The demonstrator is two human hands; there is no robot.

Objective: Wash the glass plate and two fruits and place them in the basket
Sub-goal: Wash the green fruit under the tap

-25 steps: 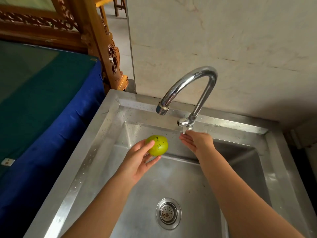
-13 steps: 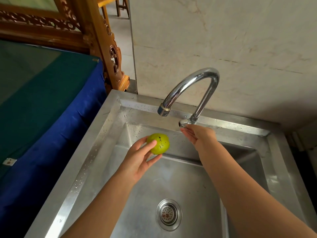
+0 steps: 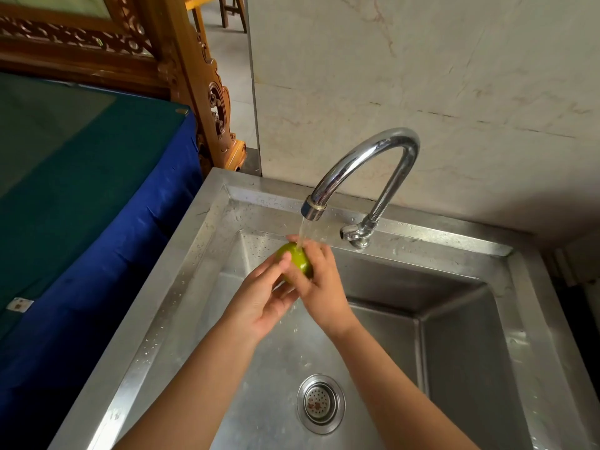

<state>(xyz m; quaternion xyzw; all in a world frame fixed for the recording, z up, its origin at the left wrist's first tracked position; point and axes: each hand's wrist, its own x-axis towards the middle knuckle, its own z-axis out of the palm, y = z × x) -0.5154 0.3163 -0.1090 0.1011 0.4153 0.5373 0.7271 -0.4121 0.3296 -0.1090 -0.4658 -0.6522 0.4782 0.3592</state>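
Holding the green fruit [image 3: 297,259] under the faucet [image 3: 367,167] stream — we've got left hand [image 3: 259,303] and right hand [image 3: 321,287] both curled round it, drain [image 3: 320,403] at 6 o'clock.

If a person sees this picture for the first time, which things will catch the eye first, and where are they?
First the green fruit, held by both hands under the running water at the back left of the steel sink: the left hand cups it from the left, the right hand wraps it from the right. Next the shiny curved tap arching above them. Then the round drain near the front of the basin.
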